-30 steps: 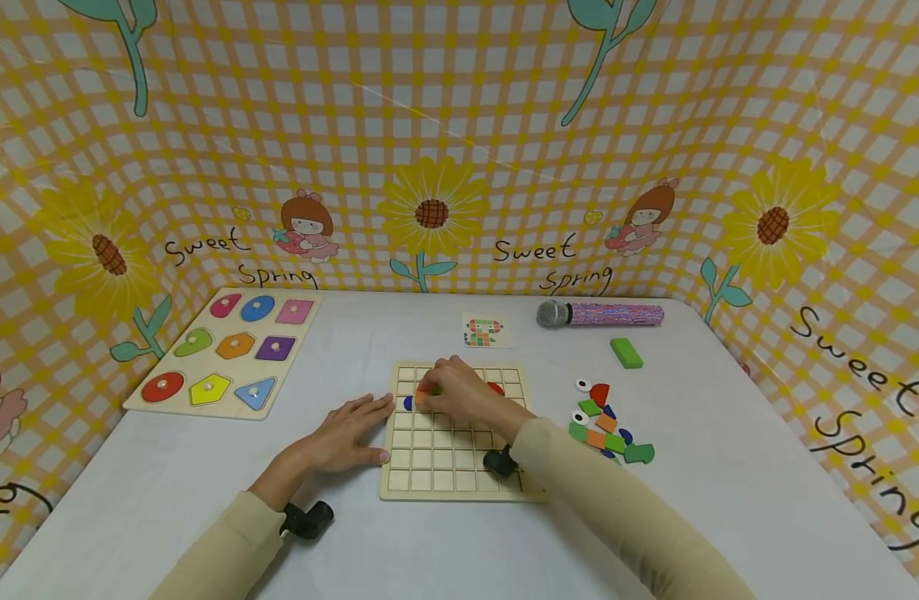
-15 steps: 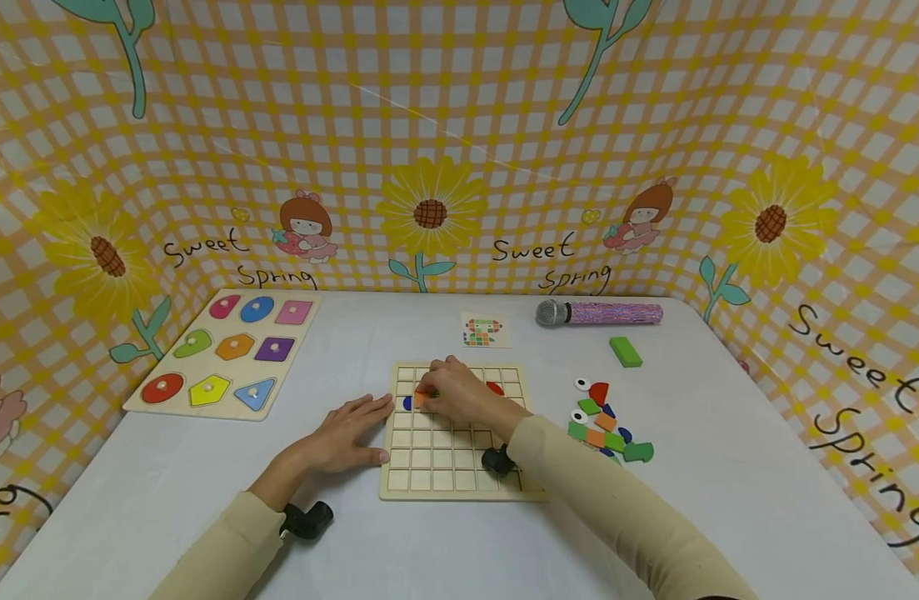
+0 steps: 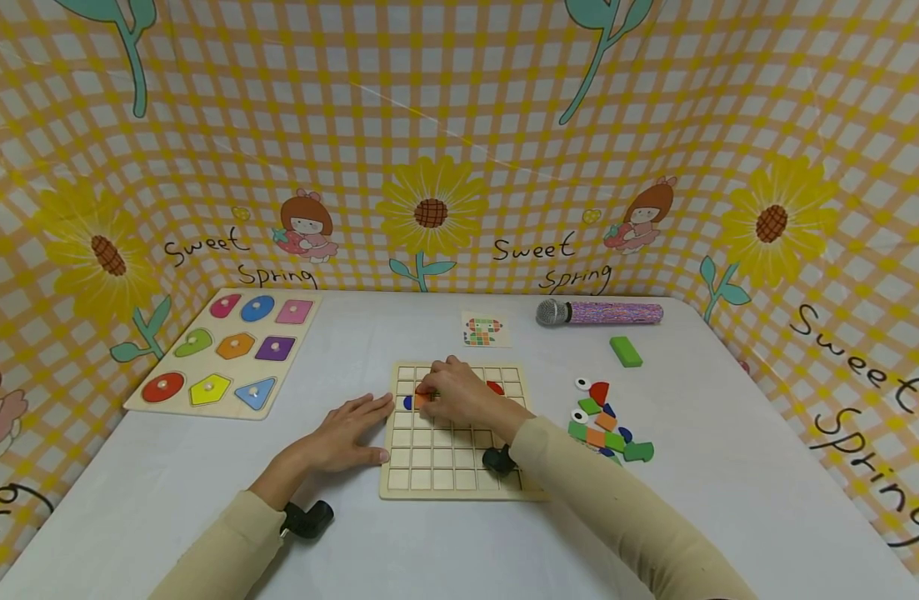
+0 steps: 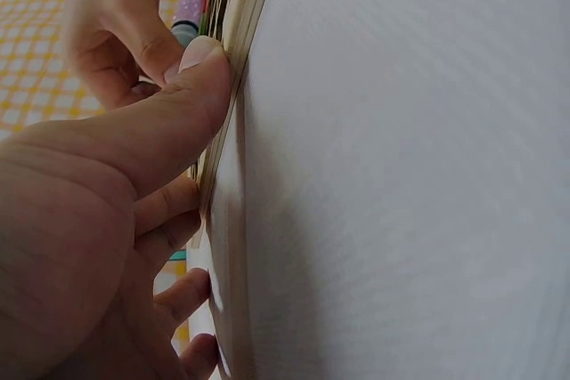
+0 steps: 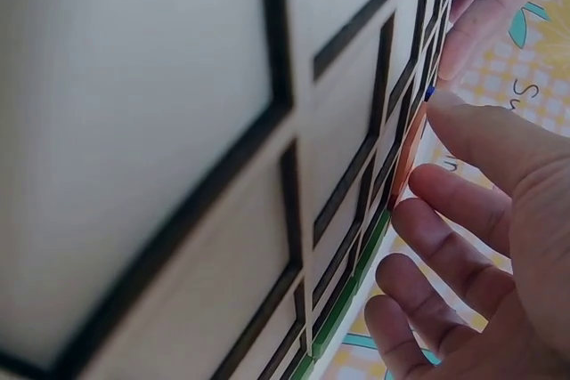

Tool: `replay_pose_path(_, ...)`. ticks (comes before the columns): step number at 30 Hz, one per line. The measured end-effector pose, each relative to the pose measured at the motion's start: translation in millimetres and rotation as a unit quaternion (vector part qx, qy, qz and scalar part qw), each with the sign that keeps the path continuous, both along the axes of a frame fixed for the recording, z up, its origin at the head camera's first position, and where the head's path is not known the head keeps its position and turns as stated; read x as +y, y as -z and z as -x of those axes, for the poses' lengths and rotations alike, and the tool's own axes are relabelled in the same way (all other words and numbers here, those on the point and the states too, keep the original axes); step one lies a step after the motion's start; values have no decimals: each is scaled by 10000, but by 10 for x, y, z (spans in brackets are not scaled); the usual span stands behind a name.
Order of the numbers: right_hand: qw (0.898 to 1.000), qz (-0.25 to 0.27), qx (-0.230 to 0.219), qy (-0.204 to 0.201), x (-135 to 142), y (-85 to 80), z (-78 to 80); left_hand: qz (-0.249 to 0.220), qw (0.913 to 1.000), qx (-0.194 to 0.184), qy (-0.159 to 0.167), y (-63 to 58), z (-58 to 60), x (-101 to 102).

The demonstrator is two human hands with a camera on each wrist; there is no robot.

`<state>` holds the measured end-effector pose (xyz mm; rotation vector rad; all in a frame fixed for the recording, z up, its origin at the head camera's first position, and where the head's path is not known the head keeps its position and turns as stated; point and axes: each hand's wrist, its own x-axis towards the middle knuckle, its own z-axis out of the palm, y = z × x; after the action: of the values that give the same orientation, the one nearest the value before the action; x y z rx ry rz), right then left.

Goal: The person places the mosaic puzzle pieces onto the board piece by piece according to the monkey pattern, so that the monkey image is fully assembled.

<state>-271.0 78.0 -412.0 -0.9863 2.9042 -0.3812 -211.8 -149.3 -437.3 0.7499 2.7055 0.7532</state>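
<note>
My right hand (image 3: 462, 392) is over the upper left of a wooden grid board (image 3: 422, 479). Its thumb and fingertips pinch an orange tile (image 5: 409, 153) that sits at the board's surface. A blue half-round piece (image 3: 408, 402) lies just left of that tile. Green tiles (image 5: 337, 309) sit in the same row, mostly covered by the hand in the head view. A red piece (image 3: 495, 388) shows beyond the right wrist. My left hand (image 3: 339, 437) rests beside the board with fingers spread; its thumb (image 4: 191, 86) and fingertips touch the left edge.
Loose coloured pieces (image 3: 605, 442) lie right of the board, with a green block (image 3: 626, 352) above them. A microphone (image 3: 601, 313) and a pattern card (image 3: 485, 330) lie at the back. A knobbed shape puzzle (image 3: 227, 354) is at left.
My right hand has shifted very slightly at the same cell, and the orange tile shows a little more beneath the fingers. My left hand stays in place.
</note>
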Motion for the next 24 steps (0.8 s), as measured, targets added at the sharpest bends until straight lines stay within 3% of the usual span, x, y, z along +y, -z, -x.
replay_pose_path(7,9999,152,-21,-29,44,-10,3,-13,10000,14,-12,16,8,-2)
replay_pose_path(12,9986,499,146,66,225,-98,15,-30,10000,-13,-66,21,11,8)
replay_pose_path(18,9961,671,316,475,685,-199,24,-56,9999,53,-69,18,9,11)
replay_pose_path(24,9923,520,404,1045,1277,-153,53,-77,9999,4,-80,17,4,11)
